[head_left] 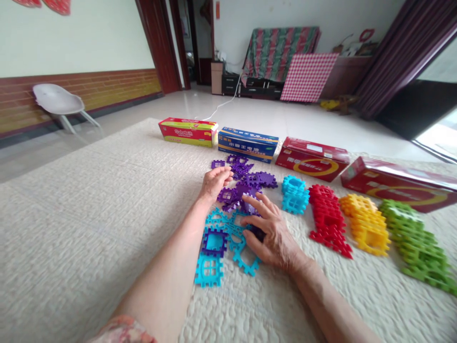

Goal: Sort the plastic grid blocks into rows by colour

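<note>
My left hand (216, 183) hovers at the left edge of a pile of purple plastic interlocking pieces (266, 179), its fingers curled together; whatever they hold, if anything, is hidden. Palm down and fingers spread, my right hand (273, 231) reaches over the lower end of that pile and the light-blue interlocking pieces (209, 270). A dark piece shows partly under its palm, mostly hidden. One purple square frame (214, 242) lies on top of the light-blue pieces, between my forearms.
Right of my hands lie groups of light-blue pieces (295, 195), red pieces (327, 216), yellow pieces (366, 224) and green pieces (417, 243). Behind stand a red-yellow box (188, 132), a blue box (248, 144) and two red boxes (312, 158) on the quilted mat (107, 214).
</note>
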Tool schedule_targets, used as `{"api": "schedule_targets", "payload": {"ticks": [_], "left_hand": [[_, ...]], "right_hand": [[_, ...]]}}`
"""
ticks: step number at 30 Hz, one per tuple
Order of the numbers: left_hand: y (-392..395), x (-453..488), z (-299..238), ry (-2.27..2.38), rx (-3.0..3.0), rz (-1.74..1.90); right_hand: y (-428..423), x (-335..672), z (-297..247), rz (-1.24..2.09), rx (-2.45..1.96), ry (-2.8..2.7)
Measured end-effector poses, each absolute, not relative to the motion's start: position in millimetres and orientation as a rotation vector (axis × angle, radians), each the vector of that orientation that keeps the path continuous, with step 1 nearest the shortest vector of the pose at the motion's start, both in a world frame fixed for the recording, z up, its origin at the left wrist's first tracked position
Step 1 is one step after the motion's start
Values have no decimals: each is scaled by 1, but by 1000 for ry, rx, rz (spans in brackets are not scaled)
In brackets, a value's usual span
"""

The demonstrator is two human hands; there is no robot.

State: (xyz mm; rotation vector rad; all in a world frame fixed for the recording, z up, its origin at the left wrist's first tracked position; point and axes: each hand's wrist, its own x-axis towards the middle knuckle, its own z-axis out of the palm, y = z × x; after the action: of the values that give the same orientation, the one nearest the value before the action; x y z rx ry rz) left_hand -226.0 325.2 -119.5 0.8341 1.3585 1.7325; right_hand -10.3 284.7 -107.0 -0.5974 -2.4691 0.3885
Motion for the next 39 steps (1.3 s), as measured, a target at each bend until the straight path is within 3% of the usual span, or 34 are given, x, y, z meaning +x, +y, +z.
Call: {"api": "schedule_targets", "payload": {"ticks": [14,39], "left_hand": [[325,-225,-119,1352,818,1730],[326,-226,-121,1354,827,1743]], "right_hand": [[281,-11,-103,485,-697,-2598],[279,-9,-94,665,-561,-2145]]}}
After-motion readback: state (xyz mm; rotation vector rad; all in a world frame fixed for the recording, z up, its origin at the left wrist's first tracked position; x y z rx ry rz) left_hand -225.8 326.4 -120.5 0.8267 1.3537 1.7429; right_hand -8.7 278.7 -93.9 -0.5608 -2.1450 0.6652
